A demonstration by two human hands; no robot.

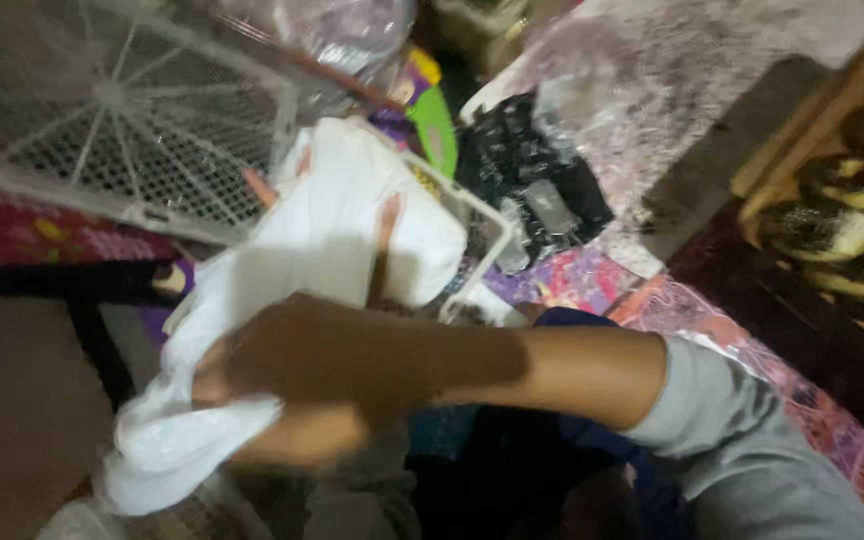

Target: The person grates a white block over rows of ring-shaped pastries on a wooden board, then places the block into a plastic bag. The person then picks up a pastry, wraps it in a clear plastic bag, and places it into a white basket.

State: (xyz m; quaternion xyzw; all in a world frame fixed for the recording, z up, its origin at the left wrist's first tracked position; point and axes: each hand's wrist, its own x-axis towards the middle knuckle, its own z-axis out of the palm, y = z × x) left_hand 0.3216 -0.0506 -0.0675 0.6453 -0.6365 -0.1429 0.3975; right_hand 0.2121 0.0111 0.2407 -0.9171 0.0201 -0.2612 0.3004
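Note:
My right hand reaches across from the right on a forearm in a grey sleeve and is closed on a white cloth. The cloth runs from a white plastic frame down to the lower left, where it bunches. My left hand, blurred, lies just under the right one and grips the lower part of the cloth. Two thin pinkish shapes show against the cloth; I cannot tell whether they are fingers or pegs.
A white mesh rack with spokes fills the upper left. A black patterned bundle in clear plastic lies centre right. A wooden rack of yellow-black rolls stands at the right. Patterned pink mat below.

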